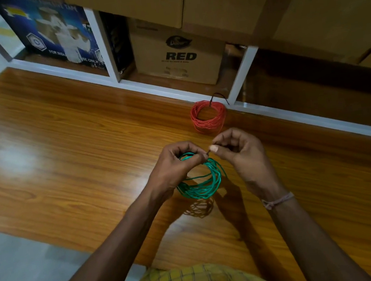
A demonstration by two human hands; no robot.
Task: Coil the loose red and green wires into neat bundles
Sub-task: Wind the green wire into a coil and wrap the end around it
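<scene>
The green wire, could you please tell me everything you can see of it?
The green wire is a thin, glossy, plastic-coated strand wound into a loose round coil of many turns, not perfectly aligned. It is held up above the wooden table, where its shadow falls below it. The left hand grips the coil's upper left side, hiding part of it. The right hand pinches a short dark end or tie at the top of the coil, between its fingers. It is apart from the red coil.

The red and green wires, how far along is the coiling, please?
The red coil lies bundled on the wooden table, tied with a dark strand. The green coil is wound; the left hand holds it while the right hand pinches a thin end. Only securing it remains.
</scene>
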